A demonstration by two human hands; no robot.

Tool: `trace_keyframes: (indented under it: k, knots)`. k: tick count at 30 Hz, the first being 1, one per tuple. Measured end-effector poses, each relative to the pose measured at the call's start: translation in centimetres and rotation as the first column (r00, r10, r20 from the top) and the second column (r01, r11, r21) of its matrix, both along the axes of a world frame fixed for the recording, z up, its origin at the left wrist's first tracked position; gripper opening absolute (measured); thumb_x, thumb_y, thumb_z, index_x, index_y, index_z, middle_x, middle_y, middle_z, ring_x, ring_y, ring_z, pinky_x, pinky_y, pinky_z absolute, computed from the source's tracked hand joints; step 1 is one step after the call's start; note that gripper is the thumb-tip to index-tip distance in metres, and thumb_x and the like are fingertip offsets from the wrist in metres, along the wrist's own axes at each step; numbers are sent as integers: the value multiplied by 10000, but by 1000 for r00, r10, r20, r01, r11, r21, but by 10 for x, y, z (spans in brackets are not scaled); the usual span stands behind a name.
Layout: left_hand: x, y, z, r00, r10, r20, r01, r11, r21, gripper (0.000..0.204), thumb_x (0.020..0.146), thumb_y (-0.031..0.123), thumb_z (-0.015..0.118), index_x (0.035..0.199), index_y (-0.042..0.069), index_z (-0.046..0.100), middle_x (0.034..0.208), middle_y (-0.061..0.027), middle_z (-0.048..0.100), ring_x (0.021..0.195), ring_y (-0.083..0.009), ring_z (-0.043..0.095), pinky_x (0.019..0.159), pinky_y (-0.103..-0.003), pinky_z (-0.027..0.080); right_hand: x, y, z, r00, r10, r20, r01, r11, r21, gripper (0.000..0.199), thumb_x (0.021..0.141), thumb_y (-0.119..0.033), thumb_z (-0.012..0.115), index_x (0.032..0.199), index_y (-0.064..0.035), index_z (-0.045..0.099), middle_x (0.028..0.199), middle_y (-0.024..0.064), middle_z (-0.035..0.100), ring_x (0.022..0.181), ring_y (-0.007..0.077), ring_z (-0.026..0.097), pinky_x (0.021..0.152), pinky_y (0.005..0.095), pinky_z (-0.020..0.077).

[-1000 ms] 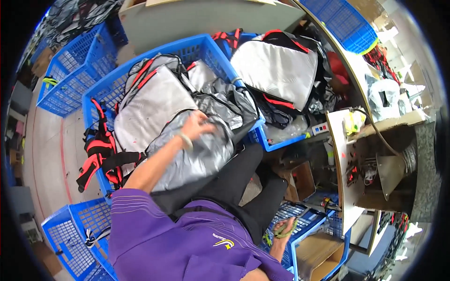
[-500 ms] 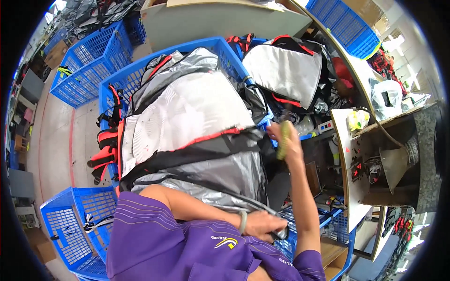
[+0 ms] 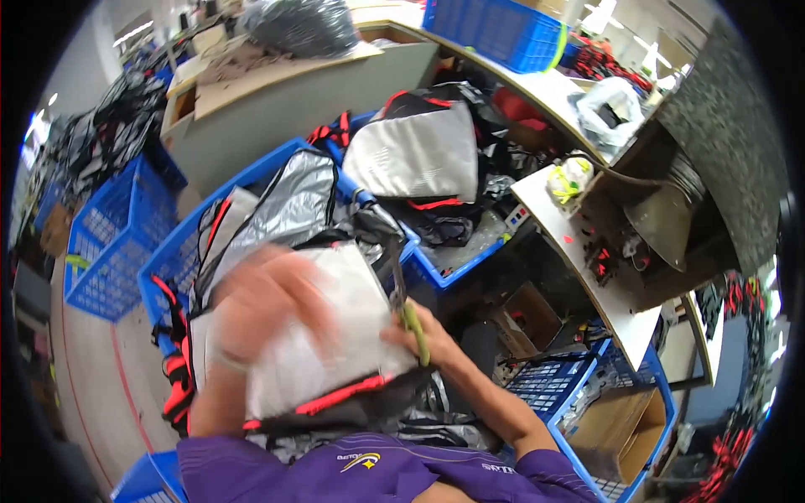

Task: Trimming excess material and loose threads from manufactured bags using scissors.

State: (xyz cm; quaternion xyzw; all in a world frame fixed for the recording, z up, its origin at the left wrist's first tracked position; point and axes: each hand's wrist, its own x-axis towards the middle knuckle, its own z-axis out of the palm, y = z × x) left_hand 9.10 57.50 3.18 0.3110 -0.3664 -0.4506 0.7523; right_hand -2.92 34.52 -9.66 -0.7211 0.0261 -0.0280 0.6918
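My right hand [image 3: 432,337] is closed round scissors [image 3: 411,323] with yellow-green handles, blades pointing up and away from me. The scissors are over the right edge of a white and silver fabric piece [image 3: 356,289] with red-orange trim and black edging. Above the left part of that piece is my left hand [image 3: 272,302], smeared by motion, so its fingers cannot be read. The piece lies on a heap of silver and black fabric [image 3: 298,197] in a large blue crate [image 3: 251,178]. Red-orange and black straps [image 3: 178,386] hang at its left side.
Behind stands another blue crate [image 3: 449,275] with a silver-white fabric piece [image 3: 415,155] in it. A worktable [image 3: 616,314] with a metal shade [image 3: 662,222] is at the right. Lower right, a blue crate [image 3: 662,411] holds a cardboard box [image 3: 612,432]. An open blue crate [image 3: 109,243] stands left.
My left hand has moved from near my body to above the white piece. The right hand has brought the scissors from beyond the crate's right side to the piece's edge. The view has shifted.
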Motion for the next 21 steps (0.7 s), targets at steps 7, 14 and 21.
trace_keyframes:
  k: [7, 14, 21]
  knots:
    - [183, 59, -213, 225, -307, 925, -878, 348, 329, 780, 784, 341, 702, 1390, 8, 342, 1395, -206, 395, 1289, -335, 376, 1086, -379, 288, -51, 16, 52, 989, 3, 148, -22, 991, 129, 272, 771, -93, 725, 845, -74, 464, 755, -32, 425, 713, 58, 410, 607, 240, 356]
    - [106, -43, -213, 458, -280, 844, -694, 480, 536, 346, 806, 326, 703, 860, -15, 718, 757, -29, 676, 686, -106, 589, 646, -297, 482, -71, -16, 36, 936, -49, 348, 50, 999, 6, 301, 788, -166, 709, 878, -39, 451, 779, -2, 425, 750, 91, 400, 627, 282, 373]
    - [134, -36, 103, -59, 87, 994, -824, 558, -98, 384, 856, 279, 643, 551, 77, 527, 556, 67, 429, 557, -64, 345, 504, -274, 279, -105, -86, 26, 915, -249, 317, 301, 945, -129, 322, 803, -196, 734, 845, -50, 451, 756, 9, 493, 753, 72, 451, 647, 260, 400]
